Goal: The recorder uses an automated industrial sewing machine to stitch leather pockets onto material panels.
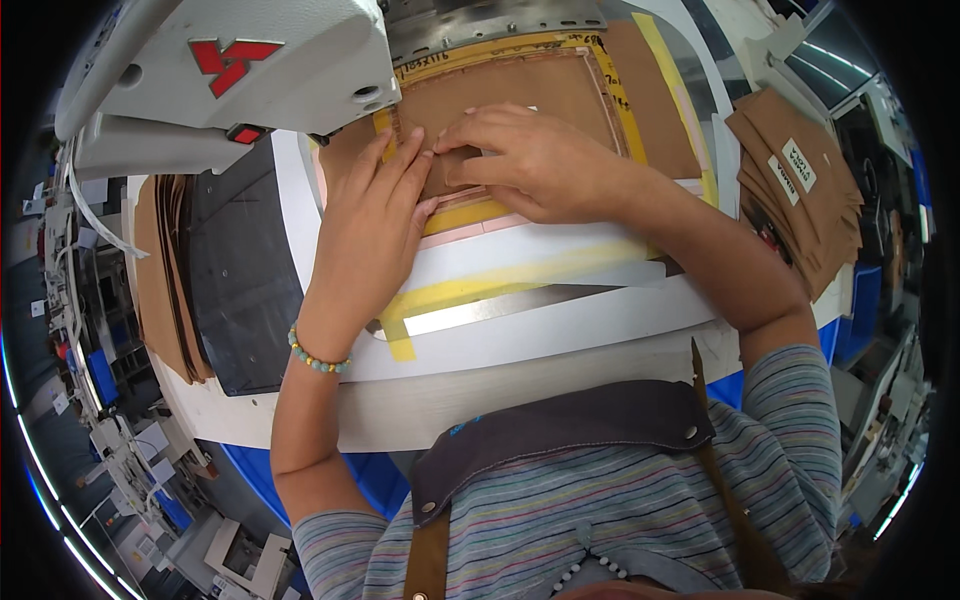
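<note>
A brown sheet [560, 95] lies inside a rectangular template edged with yellow tape [628, 120], on the machine's bed. My left hand [375, 215] rests flat over the template's left edge, fingers stretched up and slightly apart. To its right, my right hand [535, 160] bends its fingers down onto the sheet. Its fingertips almost meet those of the left hand, with a gap between forefinger and thumb. A small pale bit shows in that gap, too small to name. Neither hand visibly grips anything.
A white machine head [240, 60] overhangs the left side, with a metal bar [490, 32] behind the template. Brown pieces [165, 270] stand stacked at left beside a black board [245, 270]. Another brown stack with white labels [800, 180] lies at right.
</note>
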`<act>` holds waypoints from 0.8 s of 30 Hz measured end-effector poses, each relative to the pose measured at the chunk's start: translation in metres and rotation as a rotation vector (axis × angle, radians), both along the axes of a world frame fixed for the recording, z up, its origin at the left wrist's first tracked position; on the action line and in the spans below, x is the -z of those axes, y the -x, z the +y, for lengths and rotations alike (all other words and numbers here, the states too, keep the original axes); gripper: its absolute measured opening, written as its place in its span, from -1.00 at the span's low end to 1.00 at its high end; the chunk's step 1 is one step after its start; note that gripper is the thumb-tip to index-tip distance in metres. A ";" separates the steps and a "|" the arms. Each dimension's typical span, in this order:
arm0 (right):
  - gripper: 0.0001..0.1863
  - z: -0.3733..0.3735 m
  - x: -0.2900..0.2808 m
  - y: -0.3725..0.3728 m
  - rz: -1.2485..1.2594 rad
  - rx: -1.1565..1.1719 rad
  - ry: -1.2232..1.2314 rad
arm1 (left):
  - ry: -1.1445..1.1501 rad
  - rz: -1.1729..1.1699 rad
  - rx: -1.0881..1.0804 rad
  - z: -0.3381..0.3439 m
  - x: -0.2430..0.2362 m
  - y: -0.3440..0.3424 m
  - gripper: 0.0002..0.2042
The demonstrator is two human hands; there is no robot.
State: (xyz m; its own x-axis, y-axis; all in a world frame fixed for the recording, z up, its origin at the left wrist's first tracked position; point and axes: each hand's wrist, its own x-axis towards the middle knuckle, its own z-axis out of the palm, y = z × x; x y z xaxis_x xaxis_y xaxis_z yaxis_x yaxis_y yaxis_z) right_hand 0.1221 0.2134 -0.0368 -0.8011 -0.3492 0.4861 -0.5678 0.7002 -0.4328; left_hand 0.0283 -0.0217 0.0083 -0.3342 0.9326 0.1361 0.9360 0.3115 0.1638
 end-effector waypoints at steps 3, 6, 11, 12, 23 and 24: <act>-0.79 -0.001 0.002 0.000 -0.003 0.033 0.009 | -0.011 -0.006 -0.023 0.008 0.005 0.007 -0.57; -0.84 0.001 0.003 0.000 0.010 0.061 -0.027 | -0.038 -0.040 -0.028 0.008 0.009 0.012 -0.58; -0.88 -0.001 0.003 0.000 0.039 0.099 -0.051 | -0.073 0.046 -0.004 0.013 0.017 0.012 -0.59; -0.89 -0.002 0.002 0.000 0.057 0.143 -0.046 | -0.080 0.034 -0.035 0.011 0.018 0.011 -0.59; -0.57 0.101 -0.128 -0.055 -0.398 0.377 -0.277 | 0.043 0.053 -0.315 -0.058 0.016 -0.013 -0.55; -0.43 0.110 -0.151 -0.078 -0.547 0.399 -0.390 | 0.008 0.033 -0.276 -0.052 0.017 -0.013 -0.55</act>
State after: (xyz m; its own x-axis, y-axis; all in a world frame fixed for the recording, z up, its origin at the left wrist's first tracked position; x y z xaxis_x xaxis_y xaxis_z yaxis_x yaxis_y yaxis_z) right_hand 0.2001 0.3231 0.1145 -0.9925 -0.0484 -0.1122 -0.0177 0.9656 -0.2595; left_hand 0.0415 -0.0740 -0.0089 -0.5715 0.8078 0.1442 0.8202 0.5568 0.1315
